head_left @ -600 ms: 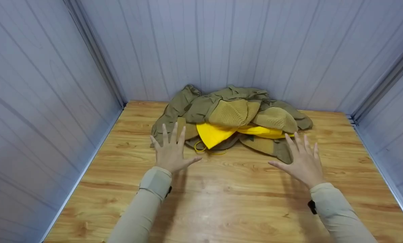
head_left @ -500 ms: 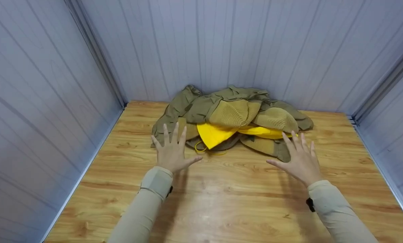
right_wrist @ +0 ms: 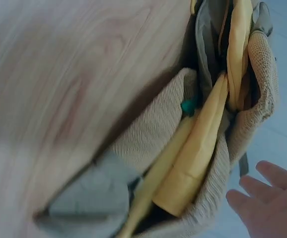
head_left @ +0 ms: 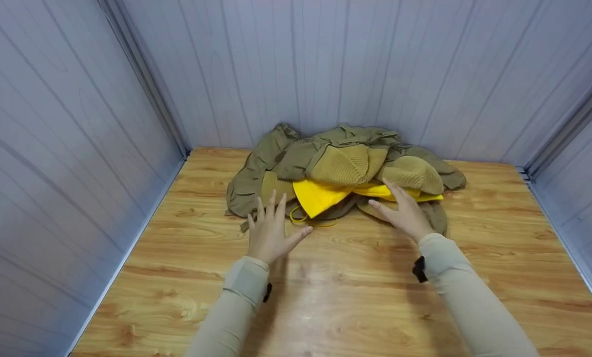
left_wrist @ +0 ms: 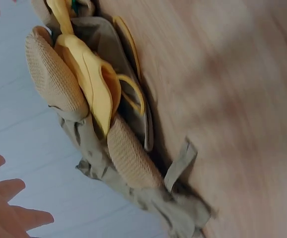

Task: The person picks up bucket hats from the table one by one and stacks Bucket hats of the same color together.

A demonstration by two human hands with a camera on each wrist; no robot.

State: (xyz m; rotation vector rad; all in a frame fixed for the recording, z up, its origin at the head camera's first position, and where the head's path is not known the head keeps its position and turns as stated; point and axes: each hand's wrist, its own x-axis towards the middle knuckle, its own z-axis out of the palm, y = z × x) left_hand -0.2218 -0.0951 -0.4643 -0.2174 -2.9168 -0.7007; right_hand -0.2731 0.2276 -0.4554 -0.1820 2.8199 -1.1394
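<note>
A crumpled heap of olive fabric lies on the wooden surface, with tan ribbed panels folded into it. Bright yellow cloth pokes out below, trailing a thin yellow cord. My left hand hovers at the heap's front left, fingers spread and holding nothing. My right hand reaches in front of the heap's right part, fingers extended; it covers some of the cloth in the head view. In the right wrist view its fingers look apart from the fabric. The heap's underside is hidden.
Pale panelled walls stand at the back, left and right. The heap sits against the back wall. Bare wooden surface extends in front of it. A short olive strap sticks out at the heap's left end.
My right hand has moved left and inward, to the front of the heap's right part. My left hand has shifted slightly right and nearer to me. The heap keeps its shape.
</note>
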